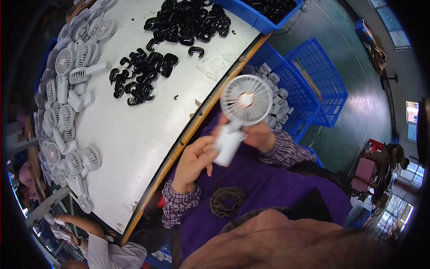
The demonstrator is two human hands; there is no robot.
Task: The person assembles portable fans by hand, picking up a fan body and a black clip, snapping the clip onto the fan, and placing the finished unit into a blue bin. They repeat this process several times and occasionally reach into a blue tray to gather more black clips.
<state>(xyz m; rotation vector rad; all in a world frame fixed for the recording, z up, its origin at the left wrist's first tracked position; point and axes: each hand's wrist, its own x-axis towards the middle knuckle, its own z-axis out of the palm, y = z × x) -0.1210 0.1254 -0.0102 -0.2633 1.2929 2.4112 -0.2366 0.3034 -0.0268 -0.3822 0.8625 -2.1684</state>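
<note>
A white handheld fan (227, 147) is in front of my purple apron, its round grille tilted up and away from me and slightly blurred. My left hand (191, 162) is closed on the lower handle, thumb across its face. Behind the neck, just under the grille, my right hand (260, 136) is wrapped round the fan, and the fan hides part of its fingers. Nearest on the table, left of the fan, lies a loose pile of small glossy black C-shaped parts (154, 62). A larger heap of the same black parts (190, 20) lies farther back.
Many white handheld fans (65, 119) are heaped along the left side of the white table (134, 148), whose wooden edge (154, 179) runs beside me. A blue bin (251, 15) stands at the far corner. Blue crates (329, 101) stand at right, one holding white parts. Another person's arm (85, 223) reaches in lower left.
</note>
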